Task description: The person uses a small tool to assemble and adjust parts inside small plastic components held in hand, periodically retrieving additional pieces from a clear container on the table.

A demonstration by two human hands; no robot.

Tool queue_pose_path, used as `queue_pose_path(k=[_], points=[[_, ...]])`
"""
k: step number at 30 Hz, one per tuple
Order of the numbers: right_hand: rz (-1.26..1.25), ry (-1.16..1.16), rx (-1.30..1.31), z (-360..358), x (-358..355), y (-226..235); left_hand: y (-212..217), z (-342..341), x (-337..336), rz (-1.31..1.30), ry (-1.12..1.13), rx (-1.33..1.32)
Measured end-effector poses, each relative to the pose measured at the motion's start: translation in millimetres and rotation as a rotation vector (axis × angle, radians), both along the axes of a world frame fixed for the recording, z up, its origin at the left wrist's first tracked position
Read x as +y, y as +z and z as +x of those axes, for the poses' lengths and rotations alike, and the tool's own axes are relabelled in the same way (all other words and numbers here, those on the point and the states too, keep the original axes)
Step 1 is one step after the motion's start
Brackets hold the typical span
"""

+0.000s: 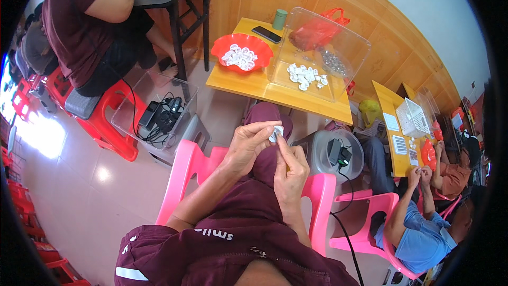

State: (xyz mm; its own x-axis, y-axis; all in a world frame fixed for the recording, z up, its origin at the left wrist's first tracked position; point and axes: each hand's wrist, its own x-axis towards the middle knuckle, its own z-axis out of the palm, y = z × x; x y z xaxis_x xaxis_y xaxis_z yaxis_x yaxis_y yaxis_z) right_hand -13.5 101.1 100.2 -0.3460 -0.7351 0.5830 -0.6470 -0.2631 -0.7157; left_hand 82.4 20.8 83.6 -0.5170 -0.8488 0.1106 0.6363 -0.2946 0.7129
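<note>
Between my two hands, above my lap, is a small round white piece [274, 134], partly covered by fingers. The thumb and fingers of my left hand [244, 147] pinch it by its edge. From the other side, the index finger of my right hand [290, 172] presses on it, the other fingers curled in; whether they hold anything else is hidden. In front of me, a red wavy-rimmed bowl [218, 47] holds many similar white pieces [239, 57]. More white pieces [304, 76] lie in a heap inside a clear plastic bin [361, 55] tipped on its side.
The wooden table [238, 86] also bears a phone [266, 34], a green canister [280, 19], a red plastic bag [316, 30] and small metallic parts [332, 61]. Clear tubs with cabled devices [161, 115] flank my pink chair [182, 172]. Other people [423, 241] sit at tables left and right.
</note>
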Motion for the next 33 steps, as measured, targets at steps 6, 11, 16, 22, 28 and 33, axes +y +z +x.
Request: queue_pose_path(k=[6, 11, 16, 22, 28, 33], points=[[0.023, -0.008, 0.047, -2, -5, -3, -4, -10, 4, 0.006, 0.136, 0.024], [0.025, -0.022, 0.063, -5, -8, -9, -12, -15, 3, -0.167, 0.277, -0.063], [0.084, -0.026, 0.037, -12, -8, -9, -16, -18, 0, -0.313, 0.317, -0.124], [0.026, 0.014, -0.046, -17, -8, -13, -11, -11, -4, -0.003, 0.063, 0.025], [0.04, 0.054, 0.016, -19, -5, -7, -14, -9, -5, 0.011, 0.045, 0.042], [0.06, 0.056, 0.015, -20, -5, -9, -13, -10, -5, 0.004, 0.061, 0.011]])
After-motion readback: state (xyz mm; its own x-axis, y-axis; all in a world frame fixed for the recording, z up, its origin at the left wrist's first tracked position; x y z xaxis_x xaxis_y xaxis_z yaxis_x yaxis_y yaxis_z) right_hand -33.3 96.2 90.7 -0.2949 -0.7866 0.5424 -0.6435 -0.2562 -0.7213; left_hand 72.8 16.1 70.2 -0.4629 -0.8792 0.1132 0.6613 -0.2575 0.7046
